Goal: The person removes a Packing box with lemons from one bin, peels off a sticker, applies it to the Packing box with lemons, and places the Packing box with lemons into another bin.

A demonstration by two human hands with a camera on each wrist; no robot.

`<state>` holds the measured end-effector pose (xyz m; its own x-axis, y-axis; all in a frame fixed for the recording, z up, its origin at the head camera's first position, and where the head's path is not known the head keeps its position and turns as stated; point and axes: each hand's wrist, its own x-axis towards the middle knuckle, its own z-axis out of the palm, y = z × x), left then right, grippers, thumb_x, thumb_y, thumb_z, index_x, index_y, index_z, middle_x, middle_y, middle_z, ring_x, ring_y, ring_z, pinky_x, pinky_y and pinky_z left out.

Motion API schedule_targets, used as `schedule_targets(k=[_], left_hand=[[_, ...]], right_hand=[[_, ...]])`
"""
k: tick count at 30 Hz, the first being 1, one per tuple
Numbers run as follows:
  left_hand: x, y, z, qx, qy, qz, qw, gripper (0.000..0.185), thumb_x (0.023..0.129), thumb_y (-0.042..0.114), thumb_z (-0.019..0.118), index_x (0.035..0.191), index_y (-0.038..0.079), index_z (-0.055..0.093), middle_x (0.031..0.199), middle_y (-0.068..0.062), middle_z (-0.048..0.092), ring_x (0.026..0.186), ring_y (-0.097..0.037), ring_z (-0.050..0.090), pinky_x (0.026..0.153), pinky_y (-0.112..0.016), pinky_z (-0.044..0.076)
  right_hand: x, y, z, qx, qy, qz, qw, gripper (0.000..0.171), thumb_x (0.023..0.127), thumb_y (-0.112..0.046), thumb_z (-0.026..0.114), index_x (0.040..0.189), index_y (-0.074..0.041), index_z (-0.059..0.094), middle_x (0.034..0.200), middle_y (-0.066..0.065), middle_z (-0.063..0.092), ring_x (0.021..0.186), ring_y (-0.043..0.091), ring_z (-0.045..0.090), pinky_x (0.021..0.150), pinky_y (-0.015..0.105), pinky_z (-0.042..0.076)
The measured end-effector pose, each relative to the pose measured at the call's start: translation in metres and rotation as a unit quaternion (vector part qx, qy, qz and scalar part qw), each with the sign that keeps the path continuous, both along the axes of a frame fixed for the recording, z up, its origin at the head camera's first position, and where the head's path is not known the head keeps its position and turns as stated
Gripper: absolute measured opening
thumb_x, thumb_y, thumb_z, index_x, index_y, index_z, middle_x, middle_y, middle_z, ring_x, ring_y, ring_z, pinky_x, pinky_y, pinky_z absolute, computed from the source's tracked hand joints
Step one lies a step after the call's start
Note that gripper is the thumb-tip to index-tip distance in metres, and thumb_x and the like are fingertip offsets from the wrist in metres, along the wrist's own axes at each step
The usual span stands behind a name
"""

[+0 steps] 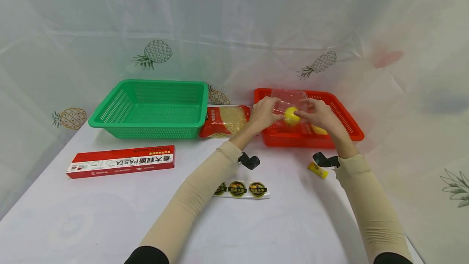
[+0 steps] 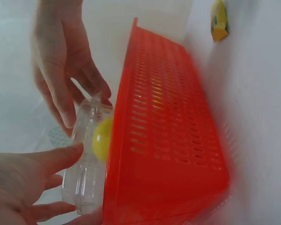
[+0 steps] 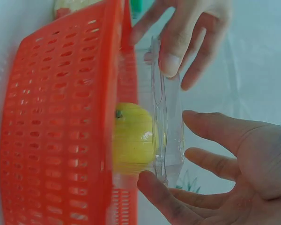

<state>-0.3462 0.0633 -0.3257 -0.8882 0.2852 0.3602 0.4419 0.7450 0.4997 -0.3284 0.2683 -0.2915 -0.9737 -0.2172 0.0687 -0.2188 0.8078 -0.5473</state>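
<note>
A clear plastic clamshell box (image 3: 172, 136) stands on edge above the red basket (image 1: 289, 139), partly sunk below its rim. Through its wall shows a round yellow fruit (image 3: 136, 140), lemon-like, with a small dark stem end. My left hand (image 1: 264, 114) grips the box from the left, its thumb along the lid edge in the left wrist view. From the other side my right hand (image 1: 319, 114) holds it, thumb and fingers spread round the lid and rim in the right wrist view. Another yellow item (image 1: 319, 130) lies inside the basket, partly hidden by my right hand.
A green basket (image 1: 148, 131) stands at the back left. Between the baskets lies a red-and-clear bag of pasta (image 1: 229, 120). A red pasta box (image 1: 121, 161) is at front left, a strip of round stickers (image 1: 237, 189) at centre, a small yellow packet (image 1: 318, 170) at right.
</note>
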Motion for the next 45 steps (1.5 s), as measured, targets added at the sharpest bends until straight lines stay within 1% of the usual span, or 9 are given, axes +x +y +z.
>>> schedule_targets(k=[7, 11, 15, 20, 30, 34, 38, 42, 45], left_hand=[[0.0, -0.011, -0.001, 0.114, -0.031, -0.002, 0.9929, 0.047, 0.089, 0.036, 0.072, 0.131, 0.017, 0.064, 0.132, 0.0, 0.063, 0.122, -0.019, 0.055, 0.102, -0.038, 0.046], [-0.002, -0.019, 0.006, 0.185, -0.067, 0.001, 0.9804, 0.043, 0.091, 0.032, 0.071, 0.13, 0.016, 0.065, 0.131, -0.002, 0.064, 0.107, -0.018, 0.062, 0.087, -0.026, 0.055], [-0.004, -0.026, 0.011, 0.281, -0.145, -0.013, 0.9485, 0.04, 0.092, 0.025, 0.069, 0.13, 0.014, 0.064, 0.125, -0.006, 0.066, 0.088, -0.017, 0.07, 0.072, -0.022, 0.058], [-0.004, -0.035, 0.015, 0.379, -0.227, -0.027, 0.8966, 0.039, 0.093, 0.018, 0.068, 0.131, 0.012, 0.063, 0.112, -0.011, 0.07, 0.079, -0.019, 0.073, 0.076, -0.029, 0.06], [-0.002, -0.052, 0.018, 0.45, -0.247, -0.03, 0.8578, 0.034, 0.092, 0.016, 0.069, 0.126, 0.015, 0.067, 0.112, -0.006, 0.069, 0.079, -0.021, 0.072, 0.081, -0.032, 0.06], [-0.001, -0.065, 0.018, 0.479, -0.25, -0.042, 0.8407, 0.032, 0.092, 0.015, 0.069, 0.124, 0.015, 0.068, 0.119, -0.008, 0.068, 0.083, -0.021, 0.071, 0.086, -0.034, 0.059], [-0.001, -0.075, 0.018, 0.499, -0.255, -0.06, 0.8263, 0.031, 0.093, 0.011, 0.066, 0.124, 0.013, 0.068, 0.125, -0.009, 0.066, 0.097, -0.027, 0.07, 0.087, -0.032, 0.058], [-0.001, -0.083, 0.018, 0.503, -0.26, -0.082, 0.8198, 0.032, 0.094, 0.008, 0.065, 0.125, 0.01, 0.067, 0.128, -0.009, 0.064, 0.105, -0.03, 0.066, 0.085, -0.03, 0.059], [0.002, -0.09, 0.018, 0.493, -0.263, -0.088, 0.8248, 0.031, 0.094, 0.009, 0.065, 0.125, 0.01, 0.067, 0.13, -0.007, 0.063, 0.102, -0.025, 0.066, 0.083, -0.029, 0.059]], right_hand=[[0.007, -0.006, 0.005, -0.001, 0.005, -0.012, 1.0, 0.065, 0.094, -0.04, 0.063, 0.145, -0.004, 0.043, 0.14, 0.028, 0.048, 0.116, 0.042, 0.056, 0.095, 0.056, 0.052], [0.011, -0.01, 0.009, -0.011, 0.014, -0.013, 1.0, 0.064, 0.093, -0.043, 0.064, 0.142, -0.005, 0.047, 0.138, 0.025, 0.051, 0.12, 0.04, 0.053, 0.094, 0.055, 0.052], [0.016, -0.016, 0.013, -0.019, 0.02, -0.017, 0.999, 0.064, 0.092, -0.046, 0.064, 0.139, -0.006, 0.05, 0.135, 0.023, 0.055, 0.103, 0.035, 0.065, 0.088, 0.048, 0.057], [0.019, -0.02, 0.014, -0.032, 0.02, -0.021, 0.999, 0.065, 0.091, -0.048, 0.065, 0.139, -0.006, 0.05, 0.132, 0.022, 0.057, 0.095, 0.035, 0.069, 0.083, 0.044, 0.059], [0.026, -0.028, 0.022, -0.052, 0.029, -0.026, 0.998, 0.063, 0.091, -0.05, 0.064, 0.138, -0.009, 0.051, 0.126, 0.018, 0.061, 0.085, 0.024, 0.07, 0.08, 0.038, 0.06], [0.028, -0.029, 0.024, -0.065, 0.044, -0.018, 0.997, 0.062, 0.092, -0.047, 0.064, 0.138, -0.008, 0.05, 0.132, 0.017, 0.058, 0.092, 0.029, 0.07, 0.08, 0.033, 0.06], [0.028, -0.029, 0.025, -0.079, 0.054, -0.016, 0.995, 0.059, 0.093, -0.042, 0.064, 0.139, -0.008, 0.049, 0.136, 0.015, 0.056, 0.102, 0.033, 0.068, 0.087, 0.04, 0.058], [0.026, -0.029, 0.023, -0.091, 0.057, -0.016, 0.994, 0.059, 0.094, -0.043, 0.063, 0.141, -0.01, 0.048, 0.137, 0.016, 0.056, 0.105, 0.034, 0.068, 0.094, 0.047, 0.055], [0.024, -0.029, 0.022, -0.107, 0.059, -0.018, 0.992, 0.062, 0.093, -0.045, 0.062, 0.143, -0.011, 0.046, 0.136, 0.017, 0.056, 0.104, 0.035, 0.069, 0.092, 0.046, 0.055]])
